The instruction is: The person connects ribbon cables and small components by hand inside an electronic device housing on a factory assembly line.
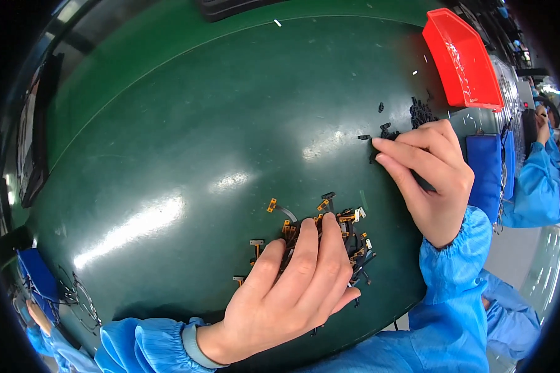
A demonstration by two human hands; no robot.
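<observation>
**Sorting small flex parts on the green mat**

A loose heap of small flex strips [329, 233], dark ribbons with orange-gold ends, lies at about 5 o'clock on the green mat [186, 137]. The left hand [292, 292] rests flat on the near edge of the heap, fingers stretched out and slightly spread, fingertips pressing into the strips; it pins them but has nothing closed inside it. At 2 o'clock from the heap sits a scatter of tiny black pieces [416, 115]. The right hand [432, 177] is beside them, fingers curled inward with the tips drawn together at the edge of the scatter; something dark shows under the palm, but I cannot tell whether it is gripped.

This looks like the picking-and-pairing stage, one hand holding the stock, the other choosing a piece. The next move likely calls for a fine pinch on a single black piece without dragging its neighbours. A red bin [463, 59] stands at 1 o'clock, well apart.
</observation>
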